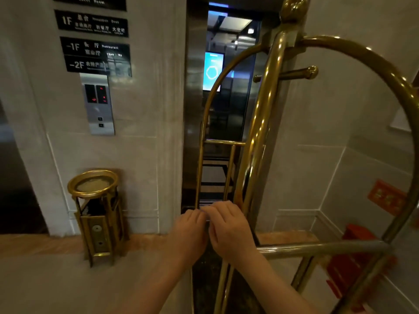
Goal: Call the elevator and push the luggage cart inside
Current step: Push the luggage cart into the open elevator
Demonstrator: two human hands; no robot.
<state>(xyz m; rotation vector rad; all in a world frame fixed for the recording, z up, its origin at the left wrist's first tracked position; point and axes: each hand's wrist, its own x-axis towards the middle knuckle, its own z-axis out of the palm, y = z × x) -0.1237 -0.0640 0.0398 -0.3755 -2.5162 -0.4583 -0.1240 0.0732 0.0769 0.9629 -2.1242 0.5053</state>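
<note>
The brass luggage cart [267, 132] is lined up with the open elevator doorway [226, 87]; its low rail is gripped by the left hand [189, 232] and right hand [229, 230], fingers curled, side by side, for pushing.

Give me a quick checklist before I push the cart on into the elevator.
1. Elevator doors open: ok, a gap shows the lit car interior, though how far they have opened is unclear.
2. Left hand on the luggage cart: ok, fingers curled over the handle bar.
3. Right hand on the cart: ok, beside the left hand.
4. Cart aimed at the opening: ok, the far arch frames the doorway.
5. Ashtray bin out of the path: ok, it stands left of the doorway.
6. Threshold and wheels: cannot tell, hidden.
</note>
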